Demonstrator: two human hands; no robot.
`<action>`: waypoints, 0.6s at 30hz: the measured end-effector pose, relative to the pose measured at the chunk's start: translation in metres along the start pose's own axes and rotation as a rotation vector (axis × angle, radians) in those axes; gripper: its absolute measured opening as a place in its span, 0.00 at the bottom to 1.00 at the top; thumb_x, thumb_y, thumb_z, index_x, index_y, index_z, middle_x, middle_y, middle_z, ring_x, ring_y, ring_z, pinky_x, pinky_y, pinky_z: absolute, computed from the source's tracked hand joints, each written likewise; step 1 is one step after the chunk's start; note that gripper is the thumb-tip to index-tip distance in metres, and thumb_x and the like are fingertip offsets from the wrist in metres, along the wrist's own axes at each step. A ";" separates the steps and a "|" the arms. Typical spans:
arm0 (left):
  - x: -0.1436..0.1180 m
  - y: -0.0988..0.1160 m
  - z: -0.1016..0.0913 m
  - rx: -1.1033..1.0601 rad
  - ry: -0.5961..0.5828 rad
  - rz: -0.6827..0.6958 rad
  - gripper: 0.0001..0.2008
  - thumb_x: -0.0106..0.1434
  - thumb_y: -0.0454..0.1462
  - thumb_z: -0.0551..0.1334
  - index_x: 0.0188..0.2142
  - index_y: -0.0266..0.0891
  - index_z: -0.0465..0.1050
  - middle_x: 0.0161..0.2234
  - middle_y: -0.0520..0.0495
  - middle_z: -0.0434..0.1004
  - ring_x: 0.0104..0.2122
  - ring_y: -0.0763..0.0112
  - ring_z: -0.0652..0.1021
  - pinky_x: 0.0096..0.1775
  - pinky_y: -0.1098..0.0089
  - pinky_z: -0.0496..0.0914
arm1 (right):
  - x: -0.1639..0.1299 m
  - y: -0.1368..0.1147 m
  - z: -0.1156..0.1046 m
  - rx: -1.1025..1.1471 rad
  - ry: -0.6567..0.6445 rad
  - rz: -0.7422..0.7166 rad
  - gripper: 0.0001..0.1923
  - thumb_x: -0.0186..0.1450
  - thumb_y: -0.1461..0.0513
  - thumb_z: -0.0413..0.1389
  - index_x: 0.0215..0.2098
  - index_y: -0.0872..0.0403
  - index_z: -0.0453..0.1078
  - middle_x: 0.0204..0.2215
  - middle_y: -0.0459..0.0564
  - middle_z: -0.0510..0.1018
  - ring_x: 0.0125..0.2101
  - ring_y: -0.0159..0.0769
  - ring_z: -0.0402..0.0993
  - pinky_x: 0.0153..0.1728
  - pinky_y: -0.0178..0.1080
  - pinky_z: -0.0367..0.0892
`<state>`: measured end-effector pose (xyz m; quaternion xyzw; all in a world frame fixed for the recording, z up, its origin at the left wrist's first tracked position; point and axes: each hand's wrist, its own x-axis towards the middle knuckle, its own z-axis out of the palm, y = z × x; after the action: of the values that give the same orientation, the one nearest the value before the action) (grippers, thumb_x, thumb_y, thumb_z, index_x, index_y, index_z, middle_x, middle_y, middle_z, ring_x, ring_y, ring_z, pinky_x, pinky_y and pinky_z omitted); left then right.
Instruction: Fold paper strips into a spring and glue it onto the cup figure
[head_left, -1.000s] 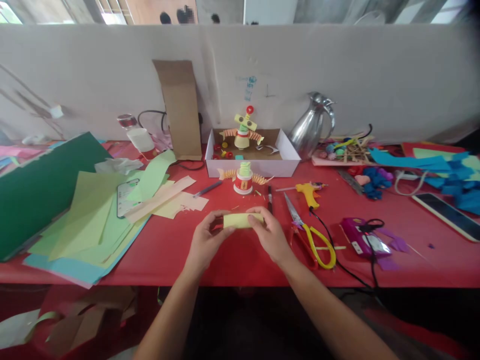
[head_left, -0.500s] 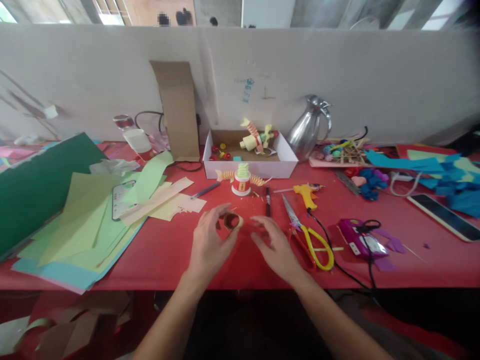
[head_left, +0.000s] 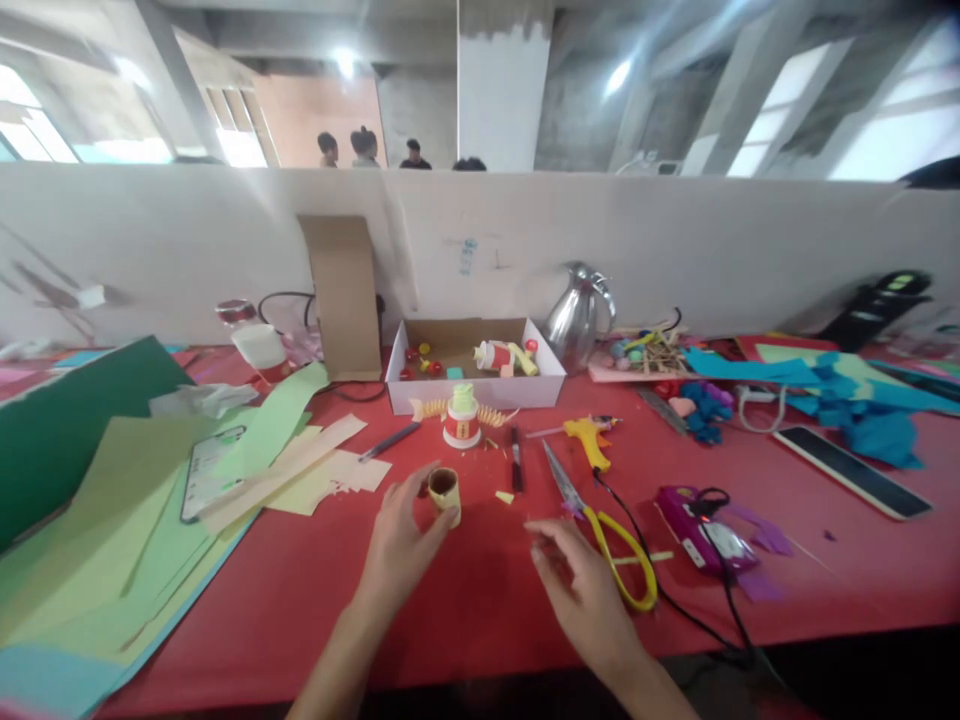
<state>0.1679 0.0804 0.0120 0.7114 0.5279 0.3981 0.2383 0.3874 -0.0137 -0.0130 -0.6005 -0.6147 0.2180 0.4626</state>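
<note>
My left hand (head_left: 401, 535) grips a short cardboard tube (head_left: 445, 497) wrapped in pale yellow paper, its open end facing up. My right hand (head_left: 577, 580) is apart from the tube, low over the red table, its fingers loosely curled with nothing visible in them. Beside it lie yellow-handled scissors (head_left: 611, 545). A small yellow scrap (head_left: 504, 497) rests between the hands. Beyond them stands a red and white paper-cup figure (head_left: 461, 425) with coiled paper arms and a pale green top. A black marker (head_left: 516, 460) lies to its right.
A white box (head_left: 476, 394) with another figure stands behind, near a steel jug (head_left: 577, 318). On the right are a yellow glue gun (head_left: 589, 440), a corded purple device (head_left: 705, 530) and a phone (head_left: 853, 472). Coloured paper sheets (head_left: 112, 510) cover the left. People stand beyond the partition (head_left: 645, 235).
The view has tilted upward. My right hand has drawn away from the tube, towards the right. The tube in my left hand has turned from lying sideways to upright.
</note>
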 end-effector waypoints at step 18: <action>0.008 -0.004 -0.014 -0.292 0.018 -0.031 0.37 0.56 0.43 0.67 0.64 0.50 0.57 0.54 0.42 0.72 0.56 0.56 0.71 0.55 0.53 0.63 | -0.002 -0.011 0.002 -0.057 0.016 -0.098 0.11 0.70 0.62 0.49 0.43 0.50 0.73 0.41 0.54 0.79 0.42 0.41 0.76 0.43 0.43 0.72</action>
<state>0.1548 0.0881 0.0197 0.6574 0.4772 0.4732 0.3409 0.3798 -0.0171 -0.0056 -0.5843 -0.6456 0.1728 0.4603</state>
